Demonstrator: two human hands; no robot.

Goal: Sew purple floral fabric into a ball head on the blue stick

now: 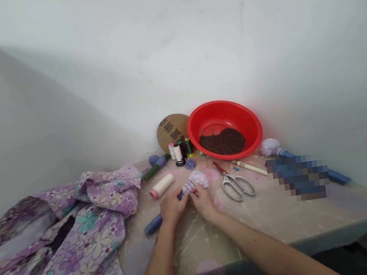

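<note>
A blue-handled stick (154, 224) with a padded floral cloth head (198, 178) lies slantwise above the tabletop, its neck wound with purple yarn (188, 186). My left hand (173, 206) is closed around the stick just below the wrapped neck. At the neck, under the cloth head, the fingertips of my right hand (203, 202) are pinched together; what they hold is too small to make out. Silver scissors (233, 183) with red blades rest to the right of my right hand. Up and left of my hands lies a white thread spool (162, 186).
A red basin (254, 134) of dark grains stands against the wall beside a cardboard disc (165, 133). Several thread cones (178, 155) and a purple yarn ball (190, 163) sit before it. Floral fabric (82, 242) covers the left side. Another cloth-headed stick (270, 147) lies right.
</note>
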